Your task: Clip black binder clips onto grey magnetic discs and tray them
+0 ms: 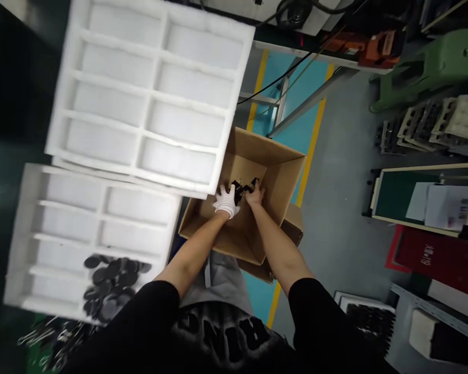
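Both arms reach down into an open cardboard box. My left hand, in a white glove, is curled against small black parts with bright metal bits, low inside the box. My bare right hand has its fingers closed round a similar black part beside it. The two hands are close together, and the parts between them look bunched. Their exact kind is too small to make out, and the fingers cover some of them.
White foam trays with compartments stand to the left; a lower tray holds several dark discs. Metal parts lie below it. Another carton sits under the box. At right are a green stool and a cart.
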### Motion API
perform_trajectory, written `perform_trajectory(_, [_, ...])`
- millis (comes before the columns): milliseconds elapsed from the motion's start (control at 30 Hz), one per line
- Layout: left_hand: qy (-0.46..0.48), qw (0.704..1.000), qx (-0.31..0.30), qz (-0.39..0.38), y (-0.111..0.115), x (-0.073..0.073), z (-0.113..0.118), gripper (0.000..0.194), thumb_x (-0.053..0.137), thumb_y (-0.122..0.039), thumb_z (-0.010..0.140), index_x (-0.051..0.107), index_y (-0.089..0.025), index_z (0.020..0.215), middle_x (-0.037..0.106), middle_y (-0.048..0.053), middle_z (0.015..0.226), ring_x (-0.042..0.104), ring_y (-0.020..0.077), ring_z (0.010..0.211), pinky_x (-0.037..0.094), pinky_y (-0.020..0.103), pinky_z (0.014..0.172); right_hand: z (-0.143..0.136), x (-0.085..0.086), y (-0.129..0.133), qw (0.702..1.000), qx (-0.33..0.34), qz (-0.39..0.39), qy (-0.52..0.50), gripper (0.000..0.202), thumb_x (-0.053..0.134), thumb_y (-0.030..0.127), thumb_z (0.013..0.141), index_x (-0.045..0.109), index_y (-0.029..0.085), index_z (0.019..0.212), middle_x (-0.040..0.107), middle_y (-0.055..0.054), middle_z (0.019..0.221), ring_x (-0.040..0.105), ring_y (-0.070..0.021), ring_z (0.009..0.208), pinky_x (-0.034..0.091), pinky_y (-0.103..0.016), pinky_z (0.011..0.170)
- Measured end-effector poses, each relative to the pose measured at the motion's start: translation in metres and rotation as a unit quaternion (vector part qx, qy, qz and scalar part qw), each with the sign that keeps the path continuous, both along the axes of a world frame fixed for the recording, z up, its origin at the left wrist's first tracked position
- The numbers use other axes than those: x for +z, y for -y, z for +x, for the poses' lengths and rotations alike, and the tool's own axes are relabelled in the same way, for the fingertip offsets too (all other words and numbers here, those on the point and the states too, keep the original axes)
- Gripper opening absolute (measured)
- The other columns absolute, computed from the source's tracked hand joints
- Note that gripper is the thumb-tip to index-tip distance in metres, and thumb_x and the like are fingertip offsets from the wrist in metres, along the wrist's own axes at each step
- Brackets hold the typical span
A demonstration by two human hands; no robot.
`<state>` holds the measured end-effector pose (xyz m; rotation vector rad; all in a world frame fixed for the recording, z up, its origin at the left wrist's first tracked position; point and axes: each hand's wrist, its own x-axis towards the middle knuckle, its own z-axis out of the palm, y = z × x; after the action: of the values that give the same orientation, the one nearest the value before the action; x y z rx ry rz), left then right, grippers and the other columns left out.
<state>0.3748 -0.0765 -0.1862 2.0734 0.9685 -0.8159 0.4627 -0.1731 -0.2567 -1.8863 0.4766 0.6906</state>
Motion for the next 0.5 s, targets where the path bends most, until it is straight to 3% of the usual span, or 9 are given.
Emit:
perform_trajectory(67, [-0.024,0.999,0.001,0.021,0.011,-0.053,0.019,0.118,0.092,-0.036,0.061,0.029,-0.04,0.161,0.009,0.016,0.172,0.02,0.0548,0.15,0.044,0.072,0.101,0.012,-0.031,0.0,0.997,0.065,-0.047,-0.001,0.051,0.076,0.029,0.086,0.061,0.021,0.134,0.035,-0.011,0.162,0.033,-0.0363,0.149,0.029,-0.061,0.123])
perform_trajectory(167, [-0.034,0.998,0.004,0.047,0.031,-0.101,0.028,0.112,0.089,-0.034,0.067,0.028,-0.047,0.159,0.01,0.012,0.173,0.025,0.0515,0.145,0.045,0.071,0.097,0.02,-0.061,0.006,0.985,0.147,-0.088,-0.016,0.051,0.082,0.02,0.075,0.068,0.022,0.123,0.025,-0.011,0.165,0.024,-0.0372,0.154,0.021,-0.056,0.128])
perform_trajectory(233, [-0.035,0.997,0.009,0.064,0.041,-0.115,0.029,0.092,0.076,-0.033,0.081,0.029,-0.043,0.16,0.019,0.016,0.169,0.035,0.0482,0.137,0.047,0.068,0.093,0.019,-0.07,0.011,0.977,0.18,-0.109,-0.028,0.045,0.081,0.02,0.078,0.068,0.021,0.121,0.031,-0.011,0.163,0.03,-0.0373,0.151,0.029,-0.059,0.124])
perform_trajectory(367, [-0.018,0.997,-0.005,0.069,0.044,-0.126,0.027,0.061,0.048,-0.026,0.097,0.039,-0.031,0.157,0.037,0.022,0.156,0.046,0.0425,0.123,0.049,0.062,0.089,0.007,-0.075,0.017,0.971,0.186,-0.135,-0.059,0.037,0.07,0.031,0.094,0.063,0.019,0.128,0.052,-0.011,0.149,0.052,-0.0309,0.133,0.048,-0.056,0.109])
perform_trajectory(500, [0.015,0.998,-0.051,0.045,0.031,-0.131,0.022,0.061,0.065,-0.033,0.09,0.049,-0.029,0.149,0.042,0.021,0.146,0.045,0.0424,0.125,0.048,0.06,0.094,-0.006,-0.076,0.015,0.975,0.149,-0.119,-0.116,0.037,0.066,0.035,0.098,0.061,0.018,0.131,0.063,-0.01,0.134,0.065,-0.0242,0.113,0.058,-0.046,0.095])
